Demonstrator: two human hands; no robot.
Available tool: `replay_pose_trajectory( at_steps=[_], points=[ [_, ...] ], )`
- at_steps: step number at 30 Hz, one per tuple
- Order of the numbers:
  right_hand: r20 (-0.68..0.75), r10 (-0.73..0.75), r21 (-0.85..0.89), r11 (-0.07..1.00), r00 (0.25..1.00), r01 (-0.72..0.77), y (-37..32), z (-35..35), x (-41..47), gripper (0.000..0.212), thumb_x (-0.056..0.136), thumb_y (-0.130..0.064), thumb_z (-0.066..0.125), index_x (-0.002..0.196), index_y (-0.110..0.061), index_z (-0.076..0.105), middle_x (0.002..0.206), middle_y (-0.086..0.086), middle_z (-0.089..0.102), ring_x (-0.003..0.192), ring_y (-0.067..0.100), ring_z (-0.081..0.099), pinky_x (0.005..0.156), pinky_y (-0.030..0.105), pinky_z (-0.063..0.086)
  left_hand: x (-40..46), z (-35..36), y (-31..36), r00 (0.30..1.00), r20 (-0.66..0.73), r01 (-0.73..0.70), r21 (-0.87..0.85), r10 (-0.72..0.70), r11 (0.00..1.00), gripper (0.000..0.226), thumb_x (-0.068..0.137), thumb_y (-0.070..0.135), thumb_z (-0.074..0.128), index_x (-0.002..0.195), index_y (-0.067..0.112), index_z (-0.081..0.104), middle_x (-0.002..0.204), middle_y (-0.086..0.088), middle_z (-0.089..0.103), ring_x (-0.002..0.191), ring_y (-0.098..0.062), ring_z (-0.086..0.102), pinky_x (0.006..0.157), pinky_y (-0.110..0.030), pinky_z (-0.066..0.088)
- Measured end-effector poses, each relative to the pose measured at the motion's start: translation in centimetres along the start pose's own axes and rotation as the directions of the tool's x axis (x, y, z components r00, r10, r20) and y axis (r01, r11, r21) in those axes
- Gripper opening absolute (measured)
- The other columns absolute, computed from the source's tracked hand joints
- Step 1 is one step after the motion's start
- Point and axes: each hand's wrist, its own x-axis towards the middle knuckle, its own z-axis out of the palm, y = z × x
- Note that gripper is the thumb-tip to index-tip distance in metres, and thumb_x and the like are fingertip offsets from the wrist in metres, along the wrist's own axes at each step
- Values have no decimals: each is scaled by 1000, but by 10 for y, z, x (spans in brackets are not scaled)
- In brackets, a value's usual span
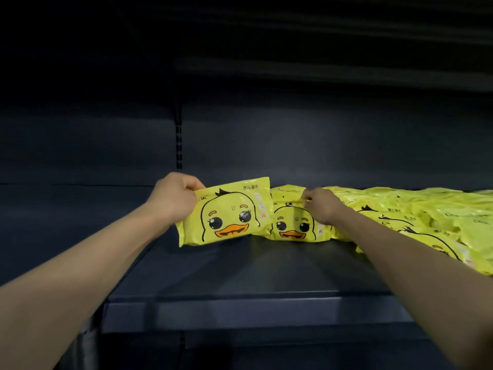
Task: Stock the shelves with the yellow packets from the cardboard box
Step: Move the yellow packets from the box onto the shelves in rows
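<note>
A yellow packet with a duck face (226,213) stands upright on the dark shelf (240,273). My left hand (174,197) grips its upper left corner. Right beside it stands a second yellow duck packet (292,228), and my right hand (320,205) pinches its top edge. Behind and to the right, a row of several more yellow packets (426,217) fills the shelf out to the frame's right edge. The cardboard box is not in view.
The shelf's front lip (240,312) runs across below my arms. A slotted upright post (178,140) divides the dark back panel. Another shelf (320,73) hangs overhead. Left of the held packet the shelf surface is bare.
</note>
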Motion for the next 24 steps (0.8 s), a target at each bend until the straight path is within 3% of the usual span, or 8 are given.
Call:
replay_pose_trajectory(
  at_steps=[4,8,16,24],
  points=[
    [-124,5,-47,999,992,-11,2,0,-2,28,93,-23,53,120,-17,48,125,9,51,121,28,42,99,42,35,4,13,2,999,43,-6,5,6,1000,39,92,-3,41,80,23,67,92,-2,70,89,-18,66,63,-24,47],
    [-250,-14,31,999,968,23,14,-24,-9,30,92,-10,49,121,-10,45,124,15,48,118,34,44,99,45,40,10,36,16,997,79,-18,-22,19,1000,41,90,-5,39,79,24,67,94,-2,69,92,-19,65,69,-26,48],
    [-234,77,69,996,969,-63,50,-62,-54,34,93,-6,47,126,-6,42,128,18,45,119,32,45,93,33,39,21,115,64,983,177,-42,-25,46,999,40,88,-6,42,109,15,69,125,-6,60,116,-23,55,100,-31,45],
    [-219,81,58,996,972,-70,74,-59,-91,39,92,-15,53,129,-8,42,131,16,42,120,30,47,97,38,43,21,153,65,999,34,-41,125,37,991,35,85,0,49,105,21,67,120,-4,62,110,-28,58,91,-35,49]
  ],
)
